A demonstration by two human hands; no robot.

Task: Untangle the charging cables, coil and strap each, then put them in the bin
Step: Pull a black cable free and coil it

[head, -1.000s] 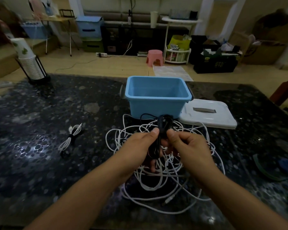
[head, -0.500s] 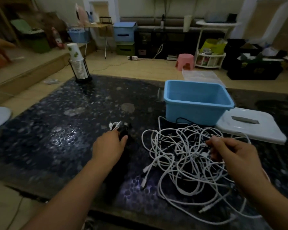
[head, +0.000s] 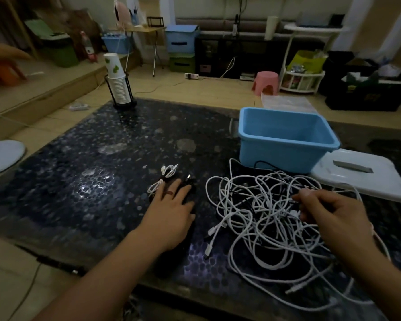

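At frame centre the left hand [head: 171, 214] lies flat, fingers straight, over a coiled black cable [head: 188, 181], beside a strapped white cable bundle [head: 163, 178]. The right hand [head: 329, 212] pinches strands of the tangled white charging cables [head: 252, 218] at lower right. Behind the tangle stand the open blue plastic bin [head: 285, 144] and its white lid [head: 361, 177]; a paper-cup stack in a black rack [head: 118, 82] stands upper left on the dark speckled stone table [head: 79, 172].

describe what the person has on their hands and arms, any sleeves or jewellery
Both forearms are bare as far as the frame shows, with no sleeves, watch or gloves in view. The left hand wears one reddish ring on a finger. The right hand shows no ring or band on the parts visible.
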